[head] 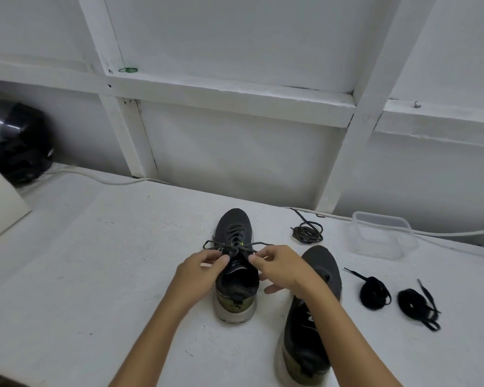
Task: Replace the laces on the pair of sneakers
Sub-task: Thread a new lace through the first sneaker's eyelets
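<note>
Left hand (200, 270) and right hand (277, 268) each pinch an end of the thin dark cord lace (236, 245) at the dark knit sneaker's (235, 263) 6 o'clock top eyelets; limp, light, likely best gripped near tips.

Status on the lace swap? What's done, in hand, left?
Done: the near sneaker looks unlaced; a thin coiled lace lies behind it. In hand: left hand and right hand pinch the bow on the laced sneaker. Left: two flat black lace bundles lie unused, so both shoes need lacing.
</note>
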`<state>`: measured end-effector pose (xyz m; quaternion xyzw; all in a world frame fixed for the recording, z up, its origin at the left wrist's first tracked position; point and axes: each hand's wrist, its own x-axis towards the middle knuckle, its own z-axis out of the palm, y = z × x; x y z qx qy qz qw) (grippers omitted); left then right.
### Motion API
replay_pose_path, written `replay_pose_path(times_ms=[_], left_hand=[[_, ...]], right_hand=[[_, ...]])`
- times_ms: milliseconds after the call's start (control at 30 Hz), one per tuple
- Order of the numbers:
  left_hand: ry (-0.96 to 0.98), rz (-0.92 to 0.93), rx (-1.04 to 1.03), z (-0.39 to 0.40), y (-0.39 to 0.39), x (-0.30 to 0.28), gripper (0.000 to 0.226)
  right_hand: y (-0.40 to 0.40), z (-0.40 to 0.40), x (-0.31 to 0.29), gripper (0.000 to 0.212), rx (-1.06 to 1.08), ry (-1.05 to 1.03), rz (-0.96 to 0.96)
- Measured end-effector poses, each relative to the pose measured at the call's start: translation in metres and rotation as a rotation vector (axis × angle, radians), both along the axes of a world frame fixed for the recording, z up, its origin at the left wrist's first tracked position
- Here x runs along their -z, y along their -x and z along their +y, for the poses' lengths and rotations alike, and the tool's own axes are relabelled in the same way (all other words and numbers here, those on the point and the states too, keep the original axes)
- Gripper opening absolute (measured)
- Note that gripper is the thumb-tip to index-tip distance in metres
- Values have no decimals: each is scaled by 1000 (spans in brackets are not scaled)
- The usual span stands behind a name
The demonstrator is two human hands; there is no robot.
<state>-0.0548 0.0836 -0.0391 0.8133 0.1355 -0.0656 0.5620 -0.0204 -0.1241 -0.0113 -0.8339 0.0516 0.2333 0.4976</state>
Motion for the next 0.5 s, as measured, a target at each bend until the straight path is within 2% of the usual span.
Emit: replay_pose_path(times_ms=[167, 267, 500], left_hand=[[-21, -87, -12, -11, 4, -3, 5], [-26, -118, -51, -13, 2, -3, 8], [-3, -154, -99, 4, -6, -4, 17]], right_hand=[[5, 6, 4, 33, 45, -135, 28], [7, 13, 5, 39, 92, -204, 27], [0, 39, 1, 37, 77, -128, -41]])
